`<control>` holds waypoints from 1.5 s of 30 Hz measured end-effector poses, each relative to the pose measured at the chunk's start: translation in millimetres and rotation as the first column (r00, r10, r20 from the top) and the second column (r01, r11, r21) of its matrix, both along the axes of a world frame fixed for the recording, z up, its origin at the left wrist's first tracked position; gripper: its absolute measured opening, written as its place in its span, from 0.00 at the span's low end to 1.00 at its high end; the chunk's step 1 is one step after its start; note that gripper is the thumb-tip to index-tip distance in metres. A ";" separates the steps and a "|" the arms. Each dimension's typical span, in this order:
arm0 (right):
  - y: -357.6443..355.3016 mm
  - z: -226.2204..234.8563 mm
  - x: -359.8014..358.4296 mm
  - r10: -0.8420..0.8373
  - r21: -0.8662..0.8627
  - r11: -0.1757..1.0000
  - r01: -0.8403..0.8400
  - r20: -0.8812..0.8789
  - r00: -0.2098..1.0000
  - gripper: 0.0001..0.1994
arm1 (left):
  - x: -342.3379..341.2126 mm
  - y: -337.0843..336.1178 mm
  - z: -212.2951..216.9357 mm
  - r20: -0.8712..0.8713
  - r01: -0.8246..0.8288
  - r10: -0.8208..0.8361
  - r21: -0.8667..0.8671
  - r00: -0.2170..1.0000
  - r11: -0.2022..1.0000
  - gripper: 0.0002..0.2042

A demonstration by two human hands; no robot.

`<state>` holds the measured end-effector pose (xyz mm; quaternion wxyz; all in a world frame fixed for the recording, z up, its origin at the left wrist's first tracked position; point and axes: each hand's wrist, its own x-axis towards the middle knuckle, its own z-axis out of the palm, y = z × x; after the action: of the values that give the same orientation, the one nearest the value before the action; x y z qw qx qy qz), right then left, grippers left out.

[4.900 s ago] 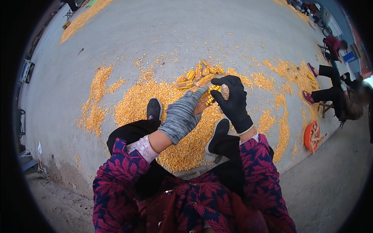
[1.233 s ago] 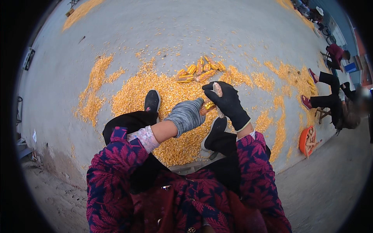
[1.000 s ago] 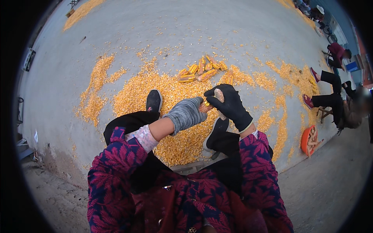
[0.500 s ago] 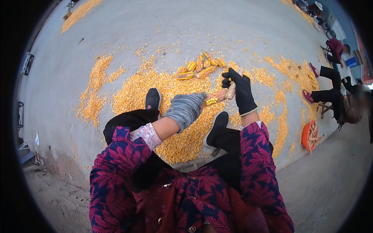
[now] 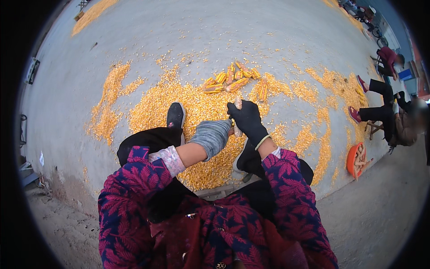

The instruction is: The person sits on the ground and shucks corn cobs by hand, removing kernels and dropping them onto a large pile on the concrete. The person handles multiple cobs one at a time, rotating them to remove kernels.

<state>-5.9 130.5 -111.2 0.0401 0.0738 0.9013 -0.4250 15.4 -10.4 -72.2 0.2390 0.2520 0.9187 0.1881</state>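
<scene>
- The right hand (image 5: 247, 120), in a black glove, grips a pale, stripped corn cob (image 5: 238, 117) upright; half a second ago that cob still showed yellow kernels.
- The left hand (image 5: 212, 136), in a grey knit glove, is curled against the cob's lower end.
- Judging by this, the cob is nearly bare.
- Loose kernels (image 5: 197, 112) cover the concrete ground (image 5: 188, 31) under the hands.
- Whole yellow cobs (image 5: 230, 78) lie beyond.
- An orange basket (image 5: 354, 158) sits well to the right.

Single head-worn fisheye view, steeply downward, close over the hands (image 5: 233, 127).
</scene>
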 end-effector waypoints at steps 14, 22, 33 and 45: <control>2.0 24.6 9.2 0.218 0.252 0.953 -0.167 -0.190 0.957 0.17 | -20.2 -8.1 13.2 0.145 -0.083 0.074 0.058 0.987 0.995 0.18; 57.8 -1.7 -26.3 -0.259 -0.572 0.767 0.292 0.141 0.956 0.14 | -8.6 -5.3 20.8 -0.094 0.043 -0.045 -0.032 0.995 0.999 0.13; 45.0 75.1 -4.8 0.294 0.139 0.945 -0.295 0.028 0.955 0.21 | -40.1 -17.5 51.7 -0.072 -0.065 0.073 0.108 0.995 0.992 0.26; 72.4 127.9 59.3 0.185 0.403 0.914 -0.038 -0.333 0.925 0.15 | -43.9 -3.6 62.3 -0.349 0.131 -0.119 0.010 0.930 0.991 0.17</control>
<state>53.4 202.9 16.7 -0.1184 -0.0523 0.9620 -0.2405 -28.5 -14.0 -9.8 0.0802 0.3430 0.9253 0.1404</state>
